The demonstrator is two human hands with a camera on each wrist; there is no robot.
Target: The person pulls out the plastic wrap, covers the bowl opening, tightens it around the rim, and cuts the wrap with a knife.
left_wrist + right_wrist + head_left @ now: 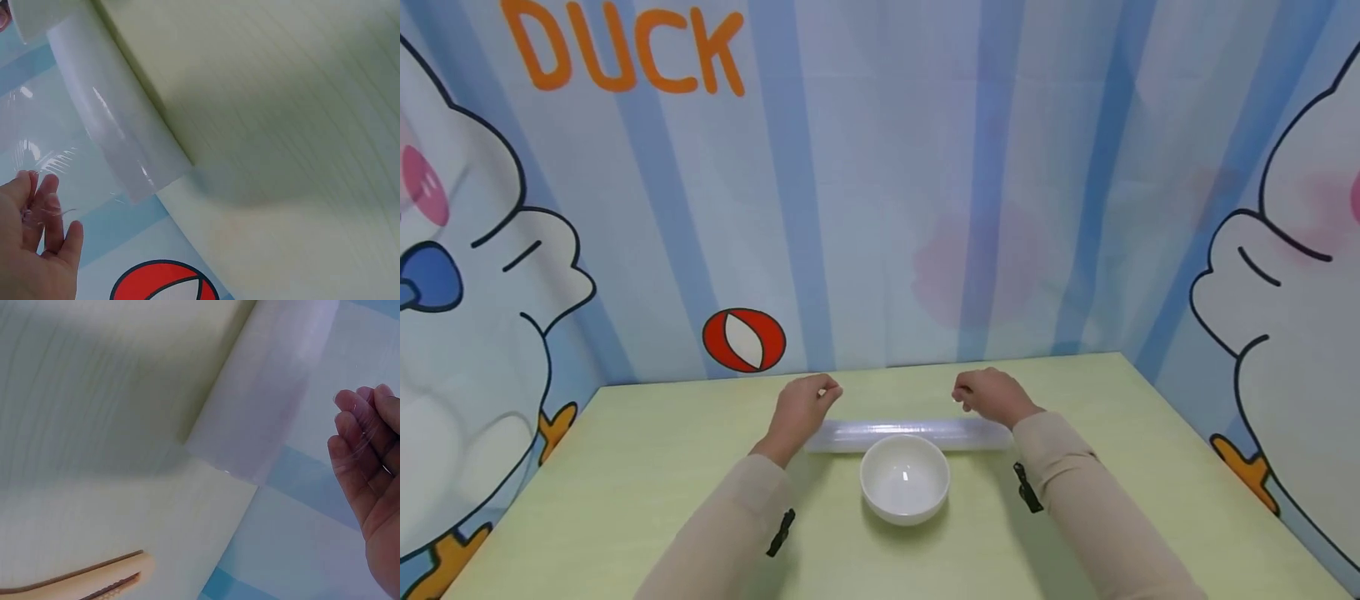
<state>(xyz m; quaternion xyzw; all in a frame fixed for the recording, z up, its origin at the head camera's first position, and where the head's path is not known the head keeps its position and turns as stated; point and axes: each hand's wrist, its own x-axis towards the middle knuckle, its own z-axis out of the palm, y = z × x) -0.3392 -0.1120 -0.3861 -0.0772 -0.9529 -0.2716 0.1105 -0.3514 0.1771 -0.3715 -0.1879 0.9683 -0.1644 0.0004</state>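
Observation:
A roll of clear plastic wrap (910,434) lies sideways on the table, behind a white bowl (905,479). Thumb and fingertips of my left hand (803,410) pinch one corner of the loose film (59,140), above and behind the roll's left end. On the other side my right hand (996,395) pinches the film's other corner, its fingers bent around the thin plastic. Between both hands the film stretches up from the roll (269,394); it is so clear that its edge barely shows in the head view. Neither hand touches the bowl.
The pale yellow-green table (685,467) ends at a cartoon-printed cloth wall (880,208). In the right wrist view a tan, narrow object (94,578) lies on the table near the roll's right end; its kind is unclear.

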